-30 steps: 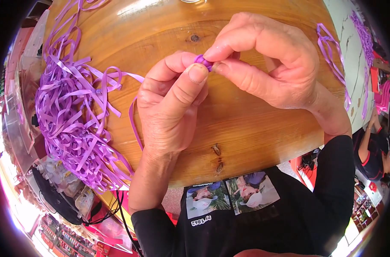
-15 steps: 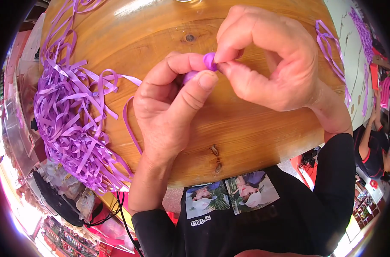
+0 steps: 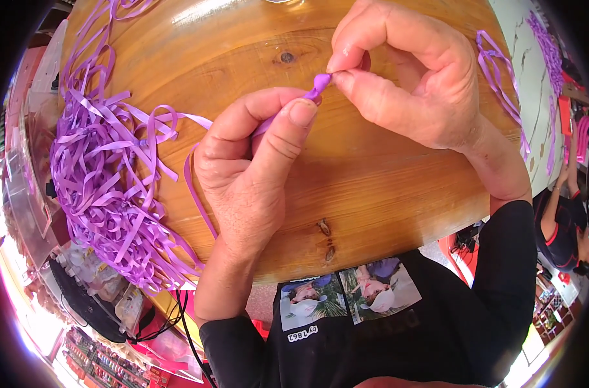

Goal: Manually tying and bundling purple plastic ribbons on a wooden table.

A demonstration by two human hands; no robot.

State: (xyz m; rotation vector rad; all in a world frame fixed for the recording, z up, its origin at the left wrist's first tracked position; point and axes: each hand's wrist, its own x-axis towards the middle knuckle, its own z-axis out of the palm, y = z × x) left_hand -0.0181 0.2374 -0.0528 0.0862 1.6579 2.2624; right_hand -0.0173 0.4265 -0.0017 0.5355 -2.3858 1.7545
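Note:
A length of purple ribbon [image 3: 321,83], with a small knot-like bunch at its end, is stretched between my hands above the wooden table. My left hand [image 3: 250,158] pinches it just below the bunch, thumb against bent forefinger. With thumb and forefinger closed at the tip, my right hand [image 3: 436,107] holds the ribbon's short end, which is too small to see well. Strands of ribbon run from behind my left hand toward a large tangled heap of purple ribbons [image 3: 107,174] at the table's left side.
Under my hands is the brown wooden table [image 3: 372,213]. A few loose ribbons [image 3: 501,71] hang along its right edge, beside a white marbled surface [image 3: 533,129] with more ribbons. A black bag [image 3: 81,301] lies at lower left. Another person [image 3: 562,226] is at far right.
The purple bunch has gone from wide and rounded to narrow and drawn out. My right hand has moved slightly up, and my left fingertips have shifted a little left.

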